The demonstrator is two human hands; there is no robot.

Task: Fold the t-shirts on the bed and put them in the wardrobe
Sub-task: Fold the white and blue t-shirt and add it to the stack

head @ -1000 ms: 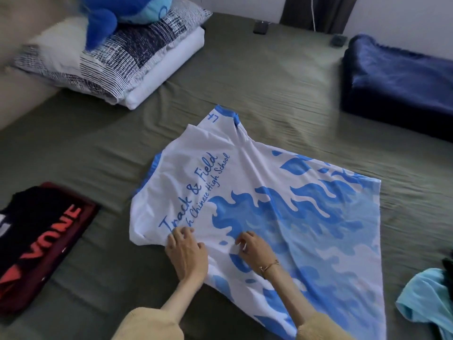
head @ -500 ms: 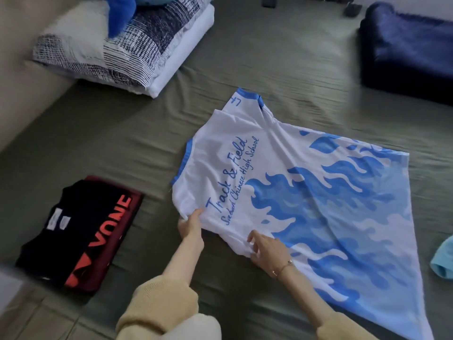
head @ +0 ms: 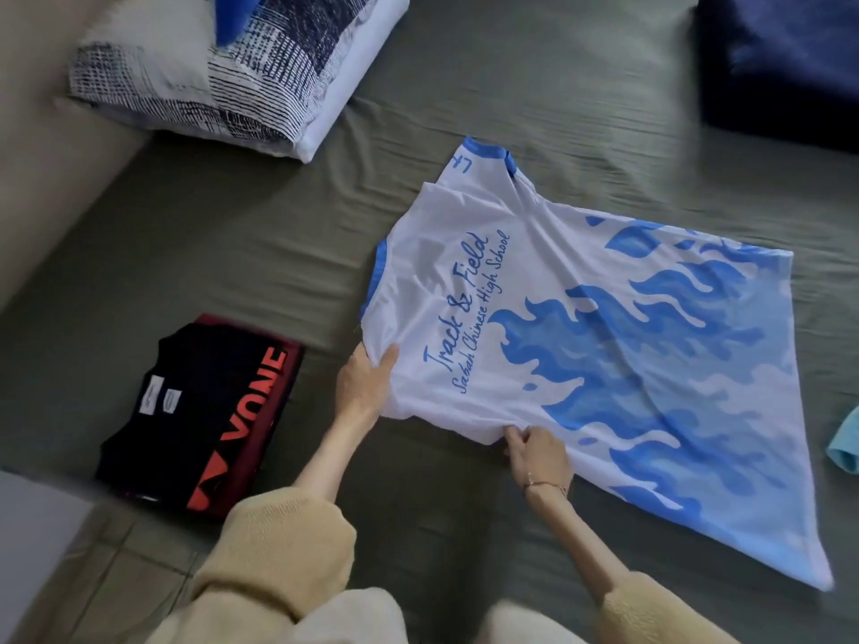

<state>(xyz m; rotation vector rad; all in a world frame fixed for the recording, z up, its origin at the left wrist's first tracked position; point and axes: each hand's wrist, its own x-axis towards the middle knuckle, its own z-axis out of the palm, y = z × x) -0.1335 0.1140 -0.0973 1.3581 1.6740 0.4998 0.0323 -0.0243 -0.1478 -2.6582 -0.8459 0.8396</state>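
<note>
A white t-shirt with blue flames and "Track & Field" lettering (head: 581, 327) lies spread on the olive-green bed (head: 511, 109), collar toward the far side. My left hand (head: 367, 383) grips its near-left corner, thumb on top of the cloth. At the shirt's near edge my right hand (head: 534, 453) pinches a bunch of fabric. To the left, a folded black and dark-red stack of shirts with orange lettering (head: 204, 411) rests near the bed's edge. A light-blue garment (head: 843, 443) shows at the right border.
Patterned pillows (head: 223, 72) with a blue plush toy on top sit at the far left. A folded navy blanket (head: 785, 62) lies at the far right. Tiled floor (head: 116, 587) shows at the bottom left beside the bed.
My left hand slid from the cloth's top to the shirt's left corner and took hold. My right hand moved to the near edge and pinched it. The view shifted left.
</note>
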